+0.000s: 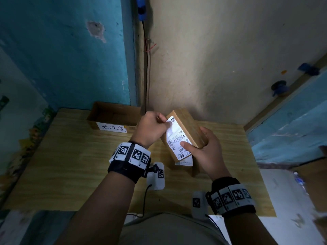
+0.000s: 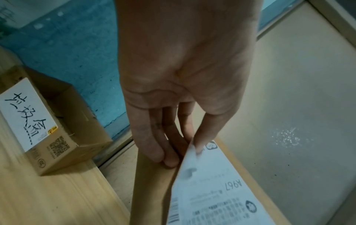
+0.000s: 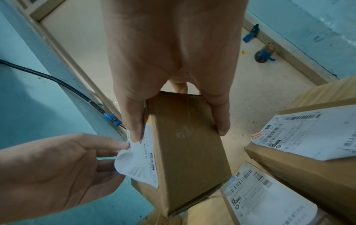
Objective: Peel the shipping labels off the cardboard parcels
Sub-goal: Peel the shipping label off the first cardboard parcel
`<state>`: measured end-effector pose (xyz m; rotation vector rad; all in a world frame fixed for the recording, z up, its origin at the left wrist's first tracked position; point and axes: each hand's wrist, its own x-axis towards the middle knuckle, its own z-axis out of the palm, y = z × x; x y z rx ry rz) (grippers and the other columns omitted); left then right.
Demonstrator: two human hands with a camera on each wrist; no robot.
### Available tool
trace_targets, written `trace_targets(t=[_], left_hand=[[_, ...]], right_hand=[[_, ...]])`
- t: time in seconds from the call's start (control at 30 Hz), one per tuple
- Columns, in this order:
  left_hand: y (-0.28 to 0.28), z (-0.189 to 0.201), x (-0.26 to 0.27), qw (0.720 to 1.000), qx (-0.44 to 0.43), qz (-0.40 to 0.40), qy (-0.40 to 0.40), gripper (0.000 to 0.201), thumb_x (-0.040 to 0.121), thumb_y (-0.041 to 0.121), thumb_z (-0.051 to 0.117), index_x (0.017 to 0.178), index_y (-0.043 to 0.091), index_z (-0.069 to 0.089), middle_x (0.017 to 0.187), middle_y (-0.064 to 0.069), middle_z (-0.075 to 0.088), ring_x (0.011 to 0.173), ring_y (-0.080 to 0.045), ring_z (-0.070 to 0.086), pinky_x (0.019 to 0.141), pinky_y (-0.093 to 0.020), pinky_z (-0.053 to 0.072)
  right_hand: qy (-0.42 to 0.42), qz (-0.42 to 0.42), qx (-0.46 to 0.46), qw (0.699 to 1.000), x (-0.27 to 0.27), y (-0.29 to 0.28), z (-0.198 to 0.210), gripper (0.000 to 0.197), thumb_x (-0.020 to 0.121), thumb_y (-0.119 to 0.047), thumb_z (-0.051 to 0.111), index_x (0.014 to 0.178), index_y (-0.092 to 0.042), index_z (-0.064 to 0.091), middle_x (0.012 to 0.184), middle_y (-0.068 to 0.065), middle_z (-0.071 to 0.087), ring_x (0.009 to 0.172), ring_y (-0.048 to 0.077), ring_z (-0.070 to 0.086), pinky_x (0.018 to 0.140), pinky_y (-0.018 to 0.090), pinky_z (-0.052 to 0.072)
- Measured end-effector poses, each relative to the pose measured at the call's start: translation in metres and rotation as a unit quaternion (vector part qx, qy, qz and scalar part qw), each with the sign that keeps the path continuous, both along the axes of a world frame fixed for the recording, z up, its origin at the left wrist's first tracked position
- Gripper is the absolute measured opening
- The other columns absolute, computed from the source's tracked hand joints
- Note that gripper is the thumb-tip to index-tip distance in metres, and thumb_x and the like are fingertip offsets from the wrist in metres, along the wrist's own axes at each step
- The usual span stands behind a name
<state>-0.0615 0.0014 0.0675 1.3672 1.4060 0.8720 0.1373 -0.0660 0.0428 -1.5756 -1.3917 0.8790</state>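
Head cam: my right hand (image 1: 208,152) holds the parcel (image 1: 187,131) tilted above the surface (image 1: 70,156), thumb pressing its label (image 1: 177,138), which reads "A967". My left hand (image 1: 150,129) pinches the label's top corner.

Left wrist: the open box (image 2: 63,137) with handwritten characters and a QR code shows sharper here.

Right wrist: only here, two more labelled parcels (image 3: 289,175), and the label corner curling off.

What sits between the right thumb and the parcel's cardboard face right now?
The shipping label: the right hand grips the parcel, its thumb pressing the label's near end flat, while the left hand pinches the lifted far corner. Clearest in the head view.
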Motion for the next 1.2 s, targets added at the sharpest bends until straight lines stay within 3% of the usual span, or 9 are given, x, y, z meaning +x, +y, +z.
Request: trace_targets(t=[0.23, 0.3, 0.43, 0.63, 0.7, 0.8, 0.9, 1.0, 1.2], left_hand=[[0.001, 0.0, -0.006, 0.998, -0.027, -0.048, 0.023, 0.007, 0.09, 0.016, 0.067, 0.084, 0.011, 0.067, 0.09, -0.004, 0.075, 0.088, -0.017, 0.072, 0.077, -0.046, 0.062], [-0.001, 0.003, -0.006, 0.996, -0.038, -0.074, 0.014, 0.007, 0.092, 0.011, 0.064, 0.089, 0.012, 0.07, 0.093, -0.003, 0.075, 0.089, -0.015, 0.072, 0.078, -0.042, 0.062], [-0.003, 0.003, -0.006, 0.996, -0.018, -0.082, 0.015, 0.011, 0.09, 0.004, 0.065, 0.09, 0.015, 0.068, 0.095, -0.001, 0.074, 0.091, -0.015, 0.072, 0.076, -0.041, 0.062], [-0.002, -0.007, 0.001, 1.0, 0.009, 0.005, -0.008, 0.013, 0.092, 0.026, 0.067, 0.083, 0.018, 0.063, 0.09, -0.001, 0.075, 0.086, -0.015, 0.073, 0.07, -0.046, 0.062], [-0.004, -0.007, 0.001, 0.999, 0.036, 0.004, -0.006, 0.013, 0.094, 0.026, 0.065, 0.083, 0.02, 0.063, 0.089, 0.001, 0.074, 0.084, -0.012, 0.073, 0.068, -0.045, 0.063], [-0.005, -0.007, 0.002, 0.995, 0.095, 0.015, 0.027, 0.01, 0.093, 0.025, 0.067, 0.085, 0.019, 0.067, 0.085, 0.005, 0.071, 0.081, -0.006, 0.07, 0.064, -0.029, 0.06], [-0.008, -0.006, 0.004, 0.988, 0.134, 0.047, 0.061, 0.009, 0.091, 0.025, 0.069, 0.096, 0.018, 0.07, 0.084, 0.008, 0.069, 0.078, 0.001, 0.065, 0.055, -0.011, 0.048], [-0.011, -0.006, 0.006, 0.985, 0.158, 0.045, 0.058, 0.02, 0.092, 0.025, 0.068, 0.11, 0.018, 0.074, 0.092, 0.006, 0.074, 0.081, 0.0, 0.067, 0.058, -0.016, 0.053], [-0.012, -0.007, 0.009, 0.969, 0.205, 0.061, 0.124, 0.016, 0.092, 0.026, 0.067, 0.102, 0.018, 0.077, 0.097, 0.006, 0.073, 0.083, -0.007, 0.066, 0.066, -0.033, 0.057]], right_hand=[[-0.016, -0.019, -0.019, 1.0, 0.002, 0.0, -0.008, 0.07, 0.065, -0.043, 0.096, 0.126, -0.03, 0.063, 0.122, -0.007, 0.069, 0.108, 0.01, 0.069, 0.093, 0.043, 0.06], [-0.013, -0.024, -0.022, 0.999, 0.003, -0.001, -0.007, 0.062, 0.07, -0.03, 0.097, 0.123, -0.03, 0.064, 0.118, -0.009, 0.07, 0.106, 0.006, 0.069, 0.093, 0.04, 0.06], [-0.013, -0.029, -0.026, 0.999, 0.005, -0.002, -0.005, 0.064, 0.072, -0.031, 0.096, 0.127, -0.029, 0.062, 0.124, -0.008, 0.068, 0.111, 0.008, 0.066, 0.093, 0.035, 0.057], [0.004, -0.018, -0.024, 1.0, 0.001, -0.001, -0.006, 0.067, 0.073, -0.034, 0.095, 0.131, -0.025, 0.063, 0.125, -0.005, 0.069, 0.112, 0.012, 0.068, 0.089, 0.032, 0.058], [0.013, -0.018, -0.033, 0.999, 0.002, -0.001, -0.004, 0.06, 0.075, -0.03, 0.094, 0.127, -0.026, 0.064, 0.121, -0.007, 0.07, 0.106, 0.006, 0.069, 0.083, 0.024, 0.057], [0.032, -0.009, -0.036, 0.999, 0.001, -0.003, 0.003, 0.048, 0.077, -0.023, 0.092, 0.11, -0.039, 0.061, 0.109, -0.015, 0.071, 0.092, -0.01, 0.068, 0.069, 0.008, 0.053], [0.046, -0.01, -0.033, 0.998, -0.001, -0.004, 0.008, 0.043, 0.078, -0.02, 0.092, 0.099, -0.04, 0.061, 0.102, -0.017, 0.072, 0.087, -0.014, 0.068, 0.066, 0.006, 0.051], [0.055, -0.008, -0.021, 0.998, -0.003, -0.005, 0.011, 0.043, 0.078, -0.017, 0.091, 0.093, -0.042, 0.059, 0.096, -0.02, 0.07, 0.082, -0.018, 0.066, 0.065, 0.004, 0.05], [0.069, -0.015, -0.015, 0.997, -0.005, -0.006, 0.01, 0.039, 0.077, -0.018, 0.092, 0.091, -0.039, 0.062, 0.089, -0.021, 0.072, 0.081, -0.012, 0.069, 0.062, 0.006, 0.051]])
